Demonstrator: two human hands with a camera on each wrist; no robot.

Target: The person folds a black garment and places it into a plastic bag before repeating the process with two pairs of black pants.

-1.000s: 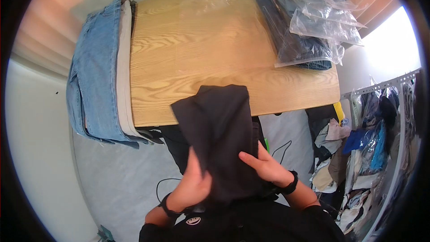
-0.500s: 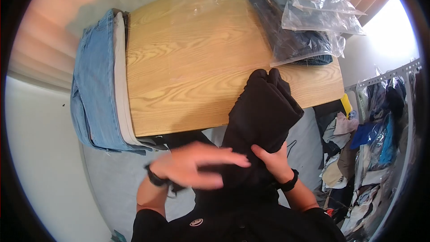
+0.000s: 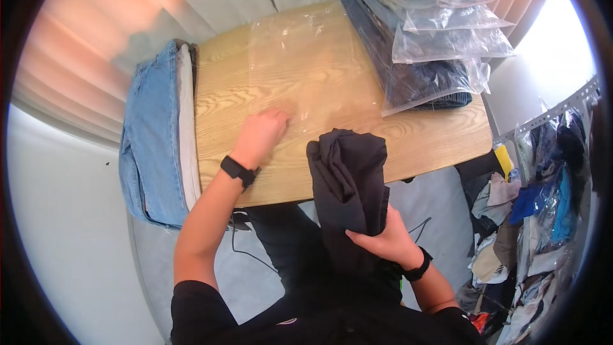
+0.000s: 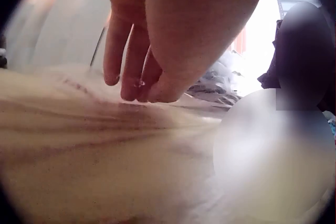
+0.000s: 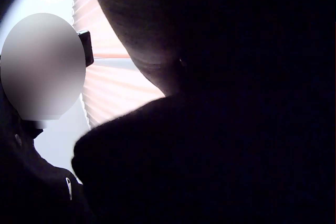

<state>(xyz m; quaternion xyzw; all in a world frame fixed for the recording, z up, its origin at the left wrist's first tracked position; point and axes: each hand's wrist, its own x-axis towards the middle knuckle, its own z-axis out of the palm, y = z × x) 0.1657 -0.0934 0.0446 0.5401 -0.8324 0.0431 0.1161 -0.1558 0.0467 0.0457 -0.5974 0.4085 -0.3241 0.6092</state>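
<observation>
Right hand (image 3: 381, 239) gripped bunched black garment (image 3: 350, 179), fingers curled round its lower part, bundle held upright over near edge of wooden table (image 3: 415, 134). Left hand (image 3: 260, 134) reached onto clear plastic bag (image 3: 300, 57) lying flat on tabletop, fingers (image 4: 126, 58) straight and close together, tips touching it. Step looked like readying bag for garment. Next move likely called for lifting bag's mouth. Folded jeans (image 3: 150, 134) draped over table's left end; 1 stack of bagged clothes (image 3: 434, 45) at right.
</observation>
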